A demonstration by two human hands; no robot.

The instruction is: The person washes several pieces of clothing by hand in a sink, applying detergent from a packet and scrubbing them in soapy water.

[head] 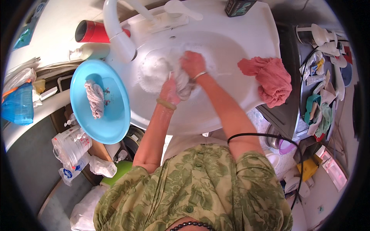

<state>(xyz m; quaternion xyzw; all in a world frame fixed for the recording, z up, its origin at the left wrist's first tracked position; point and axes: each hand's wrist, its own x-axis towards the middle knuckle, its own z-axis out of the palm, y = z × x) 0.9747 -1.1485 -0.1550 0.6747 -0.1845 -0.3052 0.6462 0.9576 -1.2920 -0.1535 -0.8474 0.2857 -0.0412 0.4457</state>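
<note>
A white washbasin [115, 101] lies before me with foamy suds [153, 70] in it. My left hand [170, 91], a pale bangle at its wrist, grips a wet whitish cloth [184, 83] low in the bowl. Just right of it and higher, my right hand [194, 64] is closed against the same cloth, with a thin silver bracelet on the wrist. The cloth's upper part is partly hidden by the hands and foam. A red towel [273, 79] hangs crumpled over the basin's right rim. To the left, a twisted pinkish cloth [95, 99] lies in a light-blue plastic basin [120, 115].
A white faucet [118, 34] arches over the basin's upper left. Behind it are a red cylindrical container [94, 31] and a pump bottle [89, 52]. A dark box [239, 7] stands on the back rim. A black cable [268, 134] crosses my right arm. Toiletries crowd the right side.
</note>
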